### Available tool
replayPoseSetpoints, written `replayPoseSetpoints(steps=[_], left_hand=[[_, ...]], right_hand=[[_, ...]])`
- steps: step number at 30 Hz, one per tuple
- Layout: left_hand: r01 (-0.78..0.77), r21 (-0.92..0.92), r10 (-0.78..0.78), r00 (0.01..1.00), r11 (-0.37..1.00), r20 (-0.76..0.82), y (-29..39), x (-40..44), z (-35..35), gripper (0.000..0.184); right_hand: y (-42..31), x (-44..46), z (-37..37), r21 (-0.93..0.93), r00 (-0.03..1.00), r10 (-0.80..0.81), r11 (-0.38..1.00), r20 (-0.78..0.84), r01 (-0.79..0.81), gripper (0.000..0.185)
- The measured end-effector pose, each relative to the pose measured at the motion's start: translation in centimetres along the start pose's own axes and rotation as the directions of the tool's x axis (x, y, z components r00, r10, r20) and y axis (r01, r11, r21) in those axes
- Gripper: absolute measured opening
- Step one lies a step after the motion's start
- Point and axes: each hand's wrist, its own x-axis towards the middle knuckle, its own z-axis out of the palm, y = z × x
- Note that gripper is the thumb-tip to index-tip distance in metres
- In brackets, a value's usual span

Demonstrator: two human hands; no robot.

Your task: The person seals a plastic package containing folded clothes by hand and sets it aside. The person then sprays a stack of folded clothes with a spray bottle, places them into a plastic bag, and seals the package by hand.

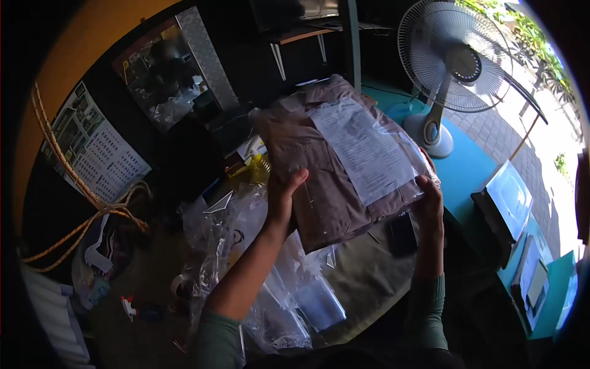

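Observation:
Both hands hold up a brown folded garment [313, 190] in clear plastic, with a printed white sheet [365, 150] on its upper face. My left hand [286, 197] grips the near left side, its thumb on top and its other fingers hidden underneath. On the right edge, my right hand [428, 197] has its thumb over the plastic near the sheet's corner. The package is tilted above the table. Below it and to the left lies crumpled clear plastic [270, 301].
A white fan [437, 132] stands on a turquoise surface [470, 169] at the right, near framed flat objects [507, 200]. A dark phone-like object [402, 234] lies under the package. Rope [101, 206] hangs at the left beside a calendar [110, 154]. A spray bottle [130, 307] is at lower left.

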Motion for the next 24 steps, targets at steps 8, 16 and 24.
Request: replayPoseSetpoints(steps=[8, 16, 24], left_hand=[[0.054, 0.084, -0.047, 0.995, 0.995, -0.084, -7.3, 12.2, -2.2, 0.057], [0.454, -0.060, -0.449, 0.838, 0.889, -0.310, -15.5, 14.1, -5.7, 0.073], [0.238, 0.253, -0.145, 0.930, 0.938, -0.338, -15.8, 15.9, -6.4, 0.108]], right_hand=[[7.2, 12.4, -6.6, -0.078, 0.992, 0.089, 0.994, 0.086, -0.082, 0.072], [14.7, 13.0, -12.3, -0.177, 0.980, 0.184, 0.965, -0.078, -0.195, 0.076], [15.2, 14.1, -13.8, -0.305, 0.990, 0.119, 0.942, -0.078, -0.138, 0.067]])
